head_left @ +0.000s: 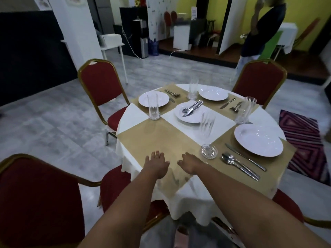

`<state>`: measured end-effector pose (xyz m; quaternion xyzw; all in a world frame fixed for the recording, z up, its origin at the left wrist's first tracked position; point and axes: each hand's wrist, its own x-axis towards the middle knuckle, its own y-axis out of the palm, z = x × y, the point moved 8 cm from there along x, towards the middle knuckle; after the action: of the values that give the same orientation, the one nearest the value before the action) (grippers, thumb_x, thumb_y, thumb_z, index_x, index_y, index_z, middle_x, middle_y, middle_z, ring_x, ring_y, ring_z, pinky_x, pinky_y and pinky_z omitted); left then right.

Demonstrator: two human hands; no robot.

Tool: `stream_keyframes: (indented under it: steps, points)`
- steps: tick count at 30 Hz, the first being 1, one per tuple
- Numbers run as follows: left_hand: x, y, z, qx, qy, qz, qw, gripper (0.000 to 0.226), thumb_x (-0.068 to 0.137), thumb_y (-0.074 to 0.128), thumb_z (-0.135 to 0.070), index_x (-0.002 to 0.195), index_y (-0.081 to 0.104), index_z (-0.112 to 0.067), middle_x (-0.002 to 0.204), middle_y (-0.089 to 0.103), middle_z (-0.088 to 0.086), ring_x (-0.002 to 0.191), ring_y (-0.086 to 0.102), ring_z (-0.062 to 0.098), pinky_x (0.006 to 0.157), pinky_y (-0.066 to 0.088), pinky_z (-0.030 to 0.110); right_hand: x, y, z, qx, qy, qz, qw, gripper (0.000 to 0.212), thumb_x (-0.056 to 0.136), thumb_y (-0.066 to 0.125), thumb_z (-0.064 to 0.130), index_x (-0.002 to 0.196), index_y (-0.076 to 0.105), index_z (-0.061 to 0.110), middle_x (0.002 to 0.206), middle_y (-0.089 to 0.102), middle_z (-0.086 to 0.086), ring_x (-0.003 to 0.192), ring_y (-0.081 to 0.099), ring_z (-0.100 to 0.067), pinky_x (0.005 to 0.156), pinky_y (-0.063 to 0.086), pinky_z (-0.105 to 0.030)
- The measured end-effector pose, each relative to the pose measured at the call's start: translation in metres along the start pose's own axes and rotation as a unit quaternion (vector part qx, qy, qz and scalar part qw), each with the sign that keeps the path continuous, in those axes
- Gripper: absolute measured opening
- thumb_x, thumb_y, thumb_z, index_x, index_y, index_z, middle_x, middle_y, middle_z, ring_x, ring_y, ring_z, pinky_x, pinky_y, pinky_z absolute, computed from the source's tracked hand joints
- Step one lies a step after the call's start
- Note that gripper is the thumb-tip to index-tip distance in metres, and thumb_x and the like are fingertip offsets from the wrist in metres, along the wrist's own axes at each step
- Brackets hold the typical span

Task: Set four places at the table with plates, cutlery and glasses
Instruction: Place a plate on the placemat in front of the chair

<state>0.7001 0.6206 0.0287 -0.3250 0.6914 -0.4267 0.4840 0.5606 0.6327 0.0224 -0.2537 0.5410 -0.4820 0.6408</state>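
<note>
Both hands, left hand (156, 162) and right hand (188, 163), rest empty with fingers loosely spread on the bare gold placemat (161, 135) at lower centre, likely smoothing it for the spare plate (189, 112) holding cutlery (192, 108) mid-bench.

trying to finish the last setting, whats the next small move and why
Probably reach for the centre plate with cutlery on it and bring it to the bare near mat. Both hands, left hand and right hand, rest empty there; the other three mats have plates.
</note>
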Motion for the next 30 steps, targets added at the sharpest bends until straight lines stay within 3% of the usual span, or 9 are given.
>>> stream_keyframes:
  steps: [8, 13, 15, 17, 18, 21, 25, 30]
  points:
    - [0.114, -0.063, -0.003, -0.009, -0.023, -0.013, 1.000, 0.062, 0.103, 0.021, -0.041, 0.153, 0.007, -0.007, 0.162, 0.001, 0.011, 0.150, 0.001, 0.027, 0.120, 0.007, 0.047, 0.099, -0.087, -0.003, 0.056, 0.003, -0.006, 0.998, 0.052, 0.103, 0.039, 0.032, 0.141, 0.041, -0.003, 0.151, 0.038, -0.023, 0.136, 0.041, -0.034, 0.105, 0.036, -0.033]
    - [0.178, -0.101, -0.020, -0.018, -0.011, -0.027, 0.999, 0.065, 0.102, 0.023, -0.044, 0.153, 0.006, -0.007, 0.162, 0.001, 0.012, 0.150, 0.001, 0.027, 0.120, 0.007, 0.047, 0.163, -0.173, 0.000, 0.167, 0.017, -0.044, 0.985, 0.047, 0.104, 0.040, 0.024, 0.138, 0.045, -0.007, 0.148, 0.042, -0.026, 0.135, 0.042, -0.034, 0.103, 0.035, -0.029]
    - [0.199, -0.113, -0.021, -0.022, -0.012, -0.031, 0.999, 0.066, 0.102, 0.023, -0.045, 0.153, 0.005, -0.007, 0.162, 0.000, 0.012, 0.150, 0.001, 0.027, 0.119, 0.007, 0.047, 0.186, -0.207, -0.002, 0.177, 0.011, -0.060, 0.982, 0.041, 0.103, 0.038, 0.018, 0.136, 0.049, -0.005, 0.144, 0.047, -0.025, 0.127, 0.049, -0.032, 0.087, 0.043, -0.026]
    - [0.219, -0.125, -0.020, -0.021, -0.013, -0.046, 0.999, 0.067, 0.101, 0.024, -0.046, 0.153, 0.006, -0.007, 0.162, 0.001, 0.013, 0.150, 0.002, 0.027, 0.119, 0.009, 0.047, 0.205, -0.232, -0.013, 0.192, 0.020, -0.071, 0.979, 0.039, 0.101, 0.044, 0.018, 0.129, 0.055, -0.005, 0.133, 0.056, -0.024, 0.102, 0.055, -0.025, 0.062, 0.038, -0.021]
    - [0.231, -0.131, -0.020, -0.018, -0.013, -0.054, 0.998, 0.067, 0.101, 0.025, -0.046, 0.153, 0.007, -0.007, 0.161, 0.003, 0.013, 0.149, 0.003, 0.027, 0.119, 0.010, 0.047, 0.215, -0.242, -0.020, 0.185, 0.025, -0.076, 0.979, 0.038, 0.099, 0.045, 0.019, 0.126, 0.057, -0.005, 0.130, 0.058, -0.024, 0.097, 0.053, -0.025, 0.059, 0.037, -0.023]
    - [0.263, -0.140, -0.023, -0.022, -0.013, -0.051, 0.998, 0.068, 0.101, 0.025, -0.046, 0.152, 0.008, -0.005, 0.161, 0.006, 0.014, 0.149, 0.005, 0.027, 0.119, 0.010, 0.047, 0.239, -0.259, -0.053, 0.187, 0.059, -0.077, 0.978, 0.040, 0.098, 0.048, 0.022, 0.126, 0.058, -0.005, 0.129, 0.058, -0.022, 0.116, 0.056, -0.034, 0.074, 0.036, -0.026]
    - [0.295, -0.145, -0.029, -0.019, -0.015, -0.045, 0.999, 0.068, 0.101, 0.027, -0.045, 0.152, 0.010, -0.004, 0.160, 0.010, 0.015, 0.148, 0.009, 0.029, 0.118, 0.012, 0.047, 0.259, -0.259, -0.097, 0.195, 0.081, -0.056, 0.976, 0.040, 0.101, 0.048, 0.020, 0.133, 0.053, -0.004, 0.140, 0.052, -0.022, 0.130, 0.048, -0.034, 0.099, 0.039, -0.033]
    - [0.329, -0.129, -0.037, -0.033, -0.018, -0.011, 0.999, 0.070, 0.100, 0.031, -0.044, 0.152, 0.006, -0.003, 0.160, 0.008, 0.016, 0.148, 0.008, 0.029, 0.118, 0.012, 0.048, 0.284, -0.237, -0.152, 0.239, 0.135, -0.052, 0.960, 0.055, 0.096, 0.060, 0.028, 0.135, 0.045, -0.008, 0.142, 0.048, -0.022, 0.129, 0.048, -0.032, 0.102, 0.038, -0.033]
